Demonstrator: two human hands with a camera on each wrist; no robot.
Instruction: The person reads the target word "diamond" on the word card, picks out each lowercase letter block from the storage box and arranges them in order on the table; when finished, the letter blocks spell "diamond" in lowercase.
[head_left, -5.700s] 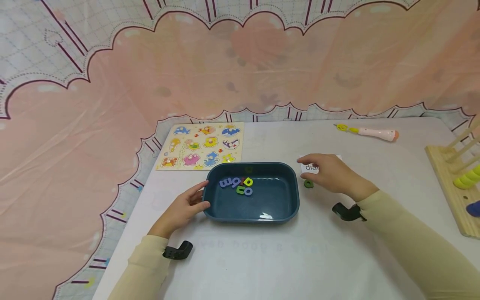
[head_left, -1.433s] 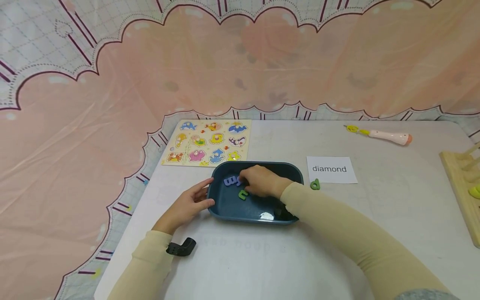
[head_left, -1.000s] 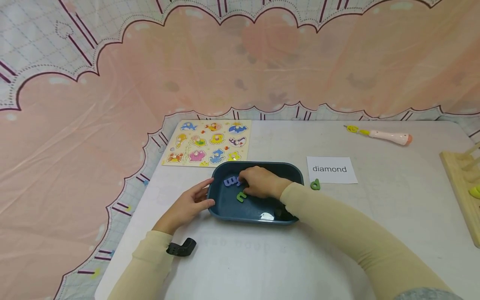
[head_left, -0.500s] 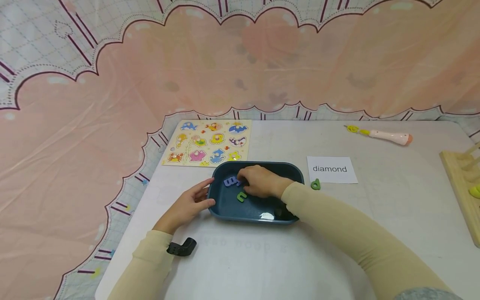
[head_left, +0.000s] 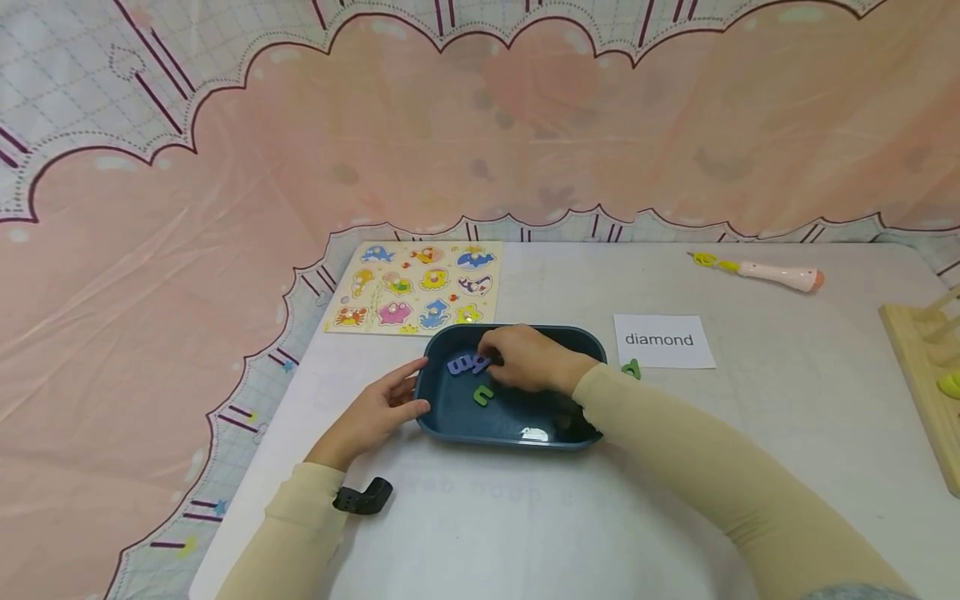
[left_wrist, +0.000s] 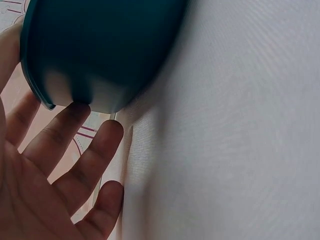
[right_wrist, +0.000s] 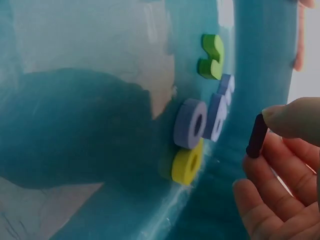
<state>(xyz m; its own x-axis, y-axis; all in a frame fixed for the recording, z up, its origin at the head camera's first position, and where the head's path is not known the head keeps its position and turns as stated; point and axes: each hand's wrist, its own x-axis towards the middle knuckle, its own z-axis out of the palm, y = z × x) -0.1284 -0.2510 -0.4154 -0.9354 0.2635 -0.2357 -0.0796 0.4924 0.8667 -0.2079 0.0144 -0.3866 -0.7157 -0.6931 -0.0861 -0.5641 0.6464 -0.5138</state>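
Observation:
A dark blue tray (head_left: 480, 433) holds several foam-like letters. My left hand (head_left: 371, 421) rests at its left end, thumb and fingers spread against the rim and outer wall. Over the tray, my right hand (head_left: 538, 358) pinches a narrow dark letter piece (right_wrist: 257, 136) between thumb and fingers, clear in the right wrist view. Nearby in the tray lie a green "n" (head_left: 483, 395), a purple "m" (head_left: 459, 364) and another purple letter (head_left: 480, 364). A purple ring-shaped letter (right_wrist: 183, 124) and a yellow letter (right_wrist: 180, 170) are hidden by the hand in the head view.
A card reading "diamond" (head_left: 665, 341) lies right of the tray, a green "d" (head_left: 632, 367) at its lower left edge. An animal puzzle board (head_left: 416, 292) is behind the tray. A pink pen-like tool (head_left: 780, 273) and a wooden peg stand (head_left: 918, 375) are at right.
My right hand has moved from beside the card into the tray, leaving the green "d" by the card. It now holds the dark letter and has just shifted slightly right. My left hand stays put.

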